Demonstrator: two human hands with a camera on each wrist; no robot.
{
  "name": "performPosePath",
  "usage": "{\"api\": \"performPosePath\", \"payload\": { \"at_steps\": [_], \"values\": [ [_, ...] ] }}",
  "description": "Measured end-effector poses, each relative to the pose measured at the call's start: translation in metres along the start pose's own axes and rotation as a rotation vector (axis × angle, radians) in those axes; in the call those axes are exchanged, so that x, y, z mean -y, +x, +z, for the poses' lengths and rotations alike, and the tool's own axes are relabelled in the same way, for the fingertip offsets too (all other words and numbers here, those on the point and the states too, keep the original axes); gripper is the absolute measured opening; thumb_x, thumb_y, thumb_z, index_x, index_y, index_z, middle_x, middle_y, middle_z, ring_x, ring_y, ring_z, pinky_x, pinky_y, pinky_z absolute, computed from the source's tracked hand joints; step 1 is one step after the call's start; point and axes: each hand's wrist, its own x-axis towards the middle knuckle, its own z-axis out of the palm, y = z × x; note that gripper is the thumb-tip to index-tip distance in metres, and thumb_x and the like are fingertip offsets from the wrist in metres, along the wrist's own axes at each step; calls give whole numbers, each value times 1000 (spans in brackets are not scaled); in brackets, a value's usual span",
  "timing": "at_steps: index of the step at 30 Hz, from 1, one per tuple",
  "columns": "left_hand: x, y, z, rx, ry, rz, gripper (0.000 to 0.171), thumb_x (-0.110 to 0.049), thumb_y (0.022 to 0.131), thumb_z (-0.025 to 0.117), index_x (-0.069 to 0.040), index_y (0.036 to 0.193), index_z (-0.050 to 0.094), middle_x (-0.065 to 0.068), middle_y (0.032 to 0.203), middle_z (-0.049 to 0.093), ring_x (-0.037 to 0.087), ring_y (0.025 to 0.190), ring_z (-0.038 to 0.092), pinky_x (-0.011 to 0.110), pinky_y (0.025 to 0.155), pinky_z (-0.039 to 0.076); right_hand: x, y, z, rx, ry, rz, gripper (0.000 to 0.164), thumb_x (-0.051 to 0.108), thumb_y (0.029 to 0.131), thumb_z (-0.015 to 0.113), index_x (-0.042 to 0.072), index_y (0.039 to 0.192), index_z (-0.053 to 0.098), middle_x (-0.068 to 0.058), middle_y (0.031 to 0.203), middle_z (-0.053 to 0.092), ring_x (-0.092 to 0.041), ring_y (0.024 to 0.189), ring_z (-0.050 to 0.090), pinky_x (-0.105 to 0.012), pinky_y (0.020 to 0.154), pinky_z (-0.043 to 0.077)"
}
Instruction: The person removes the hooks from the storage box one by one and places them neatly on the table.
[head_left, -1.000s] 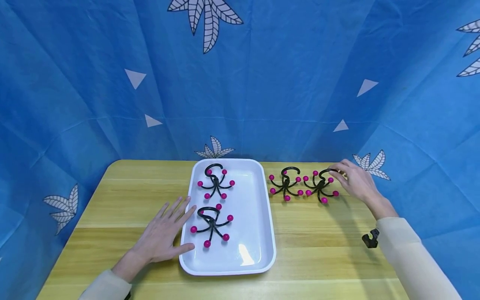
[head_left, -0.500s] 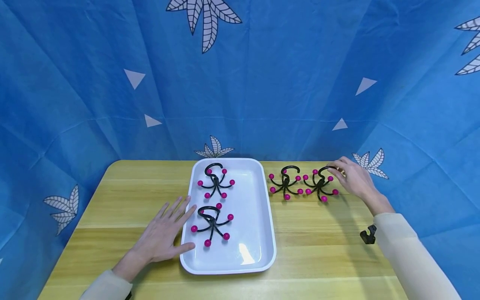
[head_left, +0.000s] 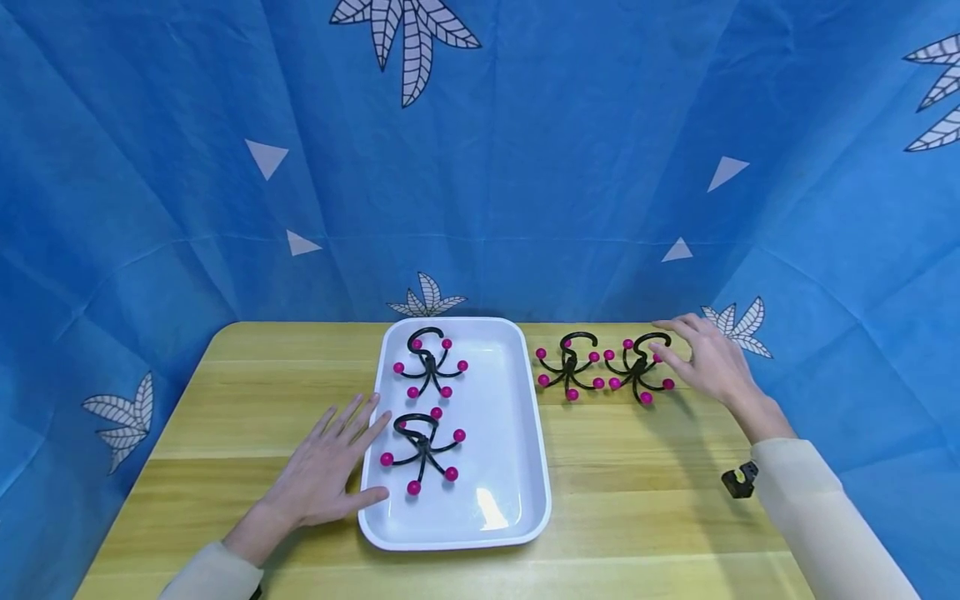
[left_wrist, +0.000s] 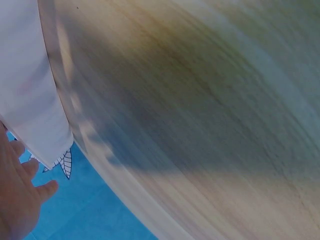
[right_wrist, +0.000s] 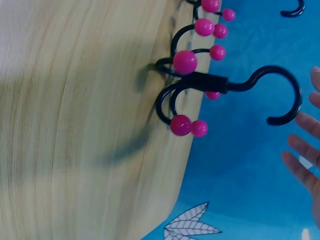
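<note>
Head view gives me the clearest look: the right hand (head_left: 712, 358) hangs beside the outer rack (head_left: 639, 367), a black hook with pink ball tips standing on the counter (head_left: 615, 500). Its grip is slack, thumb and fingers apart near the hook's tip, with nothing held; the thumb partly covers one pink ball. Whether a fingertip brushes the hook, I can't tell. The inner rack (head_left: 571, 365) stands just beside it. On my right wrist feed that hand is cropped by the right edge, and the inner rack is cut off at the top.

The left hand (head_left: 318, 475) has its grip spread, fingers straight, tips reaching over the rim of the white tray (head_left: 502, 417); contact is hard for me to judge. Inside the tray are the far rack (head_left: 430, 364) and the near rack (head_left: 423, 448), each with a ball partly behind its hook. My left wrist feed is mostly blurry counter and shadow, that hand cropped at the left edge. A black fitting (head_left: 739, 481) shows by the right sleeve (head_left: 817, 508), partly hidden.
</note>
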Motion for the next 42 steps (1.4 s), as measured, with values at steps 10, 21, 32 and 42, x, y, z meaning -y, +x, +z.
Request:
{"api": "performPosePath", "payload": {
  "at_steps": [10,21,32,42],
  "values": [
    [0,0,0,10,-4,-6,103,-80,87,60,-22,167,32,8,179,20,39,164,25,65,130,27,28,-3,-14,-75,-22,-33,44,38,99,70,15,136,69,-19,126,70,-44,115,64,-37,53,49],
    [2,0,2,1,13,0,103,-81,87,59,-22,168,32,8,179,21,39,163,26,64,130,28,73,-7,-13,-187,16,-106,43,35,96,75,13,133,72,-15,117,74,-36,104,66,-53,76,56],
    [2,-1,3,-29,16,12,102,-79,86,61,-21,166,35,9,177,25,40,161,30,65,128,31,124,-10,-2,-267,97,-184,46,37,91,78,14,131,74,-10,115,78,-32,104,71,-44,66,58],
    [1,0,0,7,8,-2,102,-80,87,60,-21,167,35,9,178,23,41,163,27,65,129,29,170,-11,17,-257,213,-281,45,41,92,77,16,129,74,-5,118,77,-26,107,70,-44,74,61]
  ]
}}
